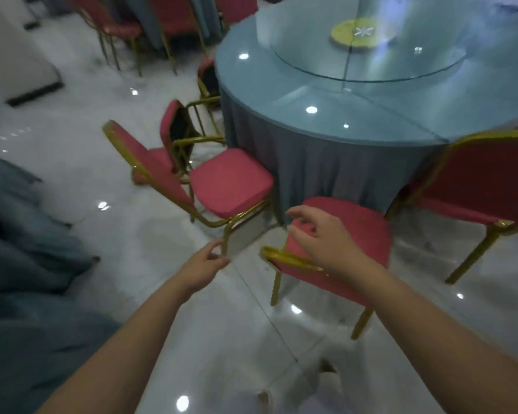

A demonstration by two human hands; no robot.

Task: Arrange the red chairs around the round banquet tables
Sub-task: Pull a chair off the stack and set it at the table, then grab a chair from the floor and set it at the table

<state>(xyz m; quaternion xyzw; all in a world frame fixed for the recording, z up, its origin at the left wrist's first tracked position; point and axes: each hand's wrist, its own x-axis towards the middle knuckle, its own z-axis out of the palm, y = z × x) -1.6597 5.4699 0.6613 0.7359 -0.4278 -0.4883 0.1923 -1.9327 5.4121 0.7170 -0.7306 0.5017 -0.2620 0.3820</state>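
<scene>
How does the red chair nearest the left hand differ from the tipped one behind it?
The nearer chair stands on its legs, red seat up; the tipped chair lies over, dark underside showing. The nearer chair's legs point down; the tipped chair's point sideways toward the table. Both have red padding and gold frames.

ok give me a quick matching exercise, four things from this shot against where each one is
Things: 1 left hand; 2 right hand; 3 yellow disc; 4 blue tablecloth.
Places: A draped down the round table side; B over a chair's gold back rail; C middle of the glass turntable; D beside a gold chair leg.
Pairs: 1-D; 2-B; 3-C; 4-A.
</scene>
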